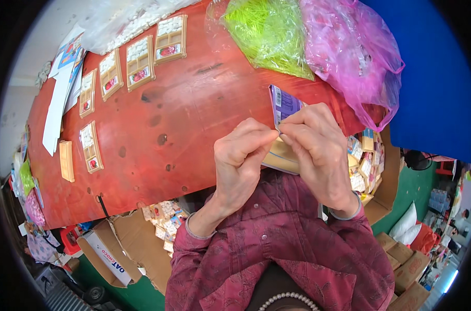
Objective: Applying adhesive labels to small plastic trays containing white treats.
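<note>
The red surface [194, 116] fills the frame's upper left and centre, bearing part-filled trays [137, 66] at upper left, with a green bag [269, 36] and a pink bag [355, 52] at upper right. Right of centre, the purple packet [284, 105] shows above the fingertips of the left hand [240, 154] and right hand [323, 146]; the fingers of each are pinched together, apparently clamped on its edge, though exact contact is masked. In this inspector's judgement, close-set pinches with light, even pressure would best avoid creasing or tearing it.
</note>
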Available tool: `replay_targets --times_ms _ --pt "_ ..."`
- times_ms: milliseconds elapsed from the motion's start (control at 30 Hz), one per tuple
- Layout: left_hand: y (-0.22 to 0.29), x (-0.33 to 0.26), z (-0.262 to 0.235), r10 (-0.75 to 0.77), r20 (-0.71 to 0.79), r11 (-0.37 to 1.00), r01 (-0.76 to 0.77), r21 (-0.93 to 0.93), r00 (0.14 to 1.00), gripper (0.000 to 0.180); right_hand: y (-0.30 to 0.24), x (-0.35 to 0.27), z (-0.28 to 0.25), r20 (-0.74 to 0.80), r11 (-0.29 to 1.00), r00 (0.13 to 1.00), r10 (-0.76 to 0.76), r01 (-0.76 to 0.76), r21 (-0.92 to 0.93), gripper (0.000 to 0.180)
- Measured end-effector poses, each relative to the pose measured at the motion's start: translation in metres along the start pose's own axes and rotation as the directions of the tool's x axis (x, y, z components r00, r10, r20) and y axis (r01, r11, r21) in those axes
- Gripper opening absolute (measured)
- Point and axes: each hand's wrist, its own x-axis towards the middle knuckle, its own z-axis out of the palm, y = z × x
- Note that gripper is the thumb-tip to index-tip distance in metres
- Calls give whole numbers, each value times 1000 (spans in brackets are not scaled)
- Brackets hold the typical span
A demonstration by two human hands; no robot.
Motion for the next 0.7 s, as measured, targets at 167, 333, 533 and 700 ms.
replay_targets --times_ms 167,333,533,700 --pt "-2 -1 -1 -23 -10 1000 22 -16 1000 19 1 2 1 31 1000 999 23 -24 19 13" --pt "-2 -2 -2 -28 -19 1000 27 -12 999 19 7 1 2 51 992 997 51 -57 111 10" --pt "-4 -2 -2 15 -8 1000 -15 -1 1000 21 3 1 3 33 996 998 49 -51 67 12" --pt "-3 -4 -1 40 -9 998 -40 43 999 25 1 2 0 36 998 998 53 -55 43 14"
